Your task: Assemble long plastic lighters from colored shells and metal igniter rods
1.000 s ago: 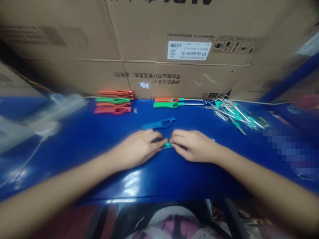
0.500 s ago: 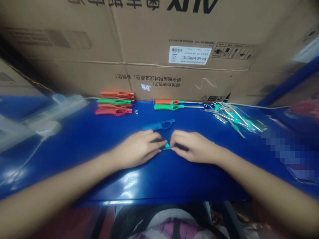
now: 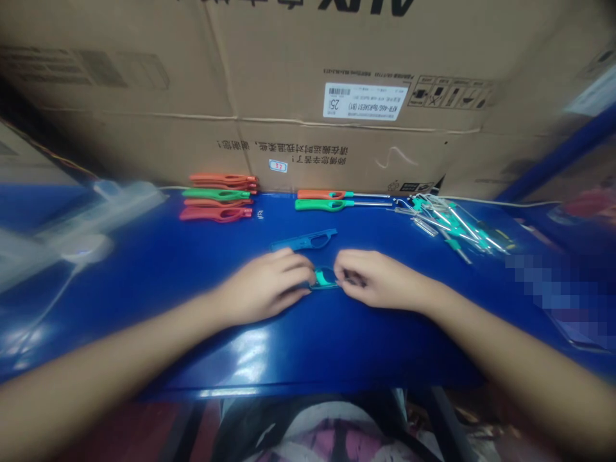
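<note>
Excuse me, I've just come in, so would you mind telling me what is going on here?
A person is working at a blue table. The left hand holds a small piece with a bright green part; the right hand is at its other end, its grip unclear. A blue handle piece lies just beyond. Farther back are coloured handles on the left and a pile of metal-rod parts on the right.

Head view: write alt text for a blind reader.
A left hand holds a looped blue plastic piece with a bright green insert at a glossy blue table, a right hand at its other end. Beyond lie a blue plastic handle shell, red, orange and green plastic handles, and silver metal rods with green fittings.
</note>
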Demonstrator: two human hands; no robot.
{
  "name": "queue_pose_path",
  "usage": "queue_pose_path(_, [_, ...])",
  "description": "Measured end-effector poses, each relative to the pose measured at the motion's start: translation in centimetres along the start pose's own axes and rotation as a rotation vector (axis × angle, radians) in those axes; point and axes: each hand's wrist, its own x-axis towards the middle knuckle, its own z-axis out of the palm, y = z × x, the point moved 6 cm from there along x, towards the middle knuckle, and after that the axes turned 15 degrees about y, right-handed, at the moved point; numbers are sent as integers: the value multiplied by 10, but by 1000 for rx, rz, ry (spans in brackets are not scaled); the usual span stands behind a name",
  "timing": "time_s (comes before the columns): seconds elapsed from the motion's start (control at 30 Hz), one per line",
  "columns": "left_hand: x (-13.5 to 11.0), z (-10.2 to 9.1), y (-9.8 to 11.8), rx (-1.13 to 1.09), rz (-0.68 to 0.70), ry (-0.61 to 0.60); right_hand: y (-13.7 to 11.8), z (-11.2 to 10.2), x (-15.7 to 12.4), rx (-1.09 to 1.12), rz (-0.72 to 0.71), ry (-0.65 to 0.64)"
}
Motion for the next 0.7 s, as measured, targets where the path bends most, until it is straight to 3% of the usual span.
queue_pose_path(0.7, [-2,0,0,46,54,36,-3,0,-1,-13,-35,-55])
